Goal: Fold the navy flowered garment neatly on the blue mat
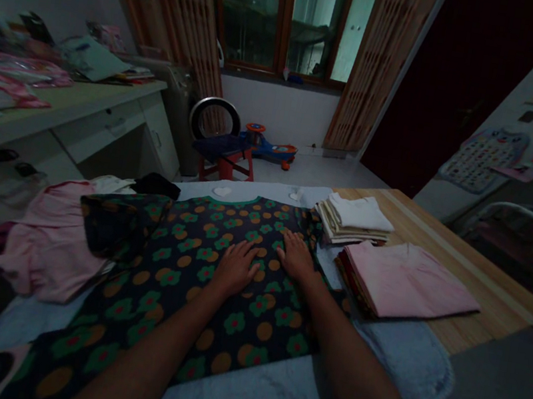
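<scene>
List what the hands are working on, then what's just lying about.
Being worked on:
left hand and right hand, both pressed flat on
dark floral garment

Just lying about:
pink garment
folded white stack
folded pink stack
red stool
blue ride-on toy

The head camera looks from above and behind the hands, facing forward and down, with a wide view that bends the room's edges. The left hand (234,268) and right hand (298,257) are close to it, just below the centre, with the forearms reaching in from 7 and 5 o'clock over a flowered cloth (204,271). Farther off, a desk (59,106) lies at 10 o'clock, a window (279,19) at 12, and a door (446,86) at 1.
</scene>
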`<state>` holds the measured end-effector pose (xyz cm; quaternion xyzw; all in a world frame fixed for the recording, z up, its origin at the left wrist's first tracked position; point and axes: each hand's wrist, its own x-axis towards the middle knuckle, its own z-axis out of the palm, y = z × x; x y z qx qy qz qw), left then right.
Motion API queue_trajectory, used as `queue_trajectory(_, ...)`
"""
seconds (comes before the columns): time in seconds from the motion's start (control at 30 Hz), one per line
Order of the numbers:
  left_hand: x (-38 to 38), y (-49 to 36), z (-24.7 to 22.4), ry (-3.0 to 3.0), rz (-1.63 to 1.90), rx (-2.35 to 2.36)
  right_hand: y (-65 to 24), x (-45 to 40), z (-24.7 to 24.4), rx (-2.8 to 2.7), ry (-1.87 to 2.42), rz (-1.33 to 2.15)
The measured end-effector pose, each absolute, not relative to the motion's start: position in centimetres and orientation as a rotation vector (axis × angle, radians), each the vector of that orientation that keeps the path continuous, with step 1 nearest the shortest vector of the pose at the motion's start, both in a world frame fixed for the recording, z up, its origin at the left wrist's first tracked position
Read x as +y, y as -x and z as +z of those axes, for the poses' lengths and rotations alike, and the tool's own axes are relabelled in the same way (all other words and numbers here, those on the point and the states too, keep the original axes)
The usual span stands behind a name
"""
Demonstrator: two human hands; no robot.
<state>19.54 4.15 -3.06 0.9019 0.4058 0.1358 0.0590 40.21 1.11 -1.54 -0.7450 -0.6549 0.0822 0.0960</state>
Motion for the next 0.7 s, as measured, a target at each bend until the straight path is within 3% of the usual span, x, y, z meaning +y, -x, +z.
queue_trajectory(0.17, 4.2, -19.4, -2.2, -2.662, 0.470, 1.200, -37.9, -2.5, -0.6, -1.991, 2.195, 0.323)
queue_trajectory(0.37, 1.2, -18.3, -0.3, -2.610, 0.273, 1.164, -37.5, -6.1, -1.2, -2.002, 2.182, 0.291)
queue_trajectory(0.7, -2.7, -16.0, -2.0, -2.741, 0.252, 1.261, -40.1, -5.6, -2.2, -1.868, 2.277, 0.172)
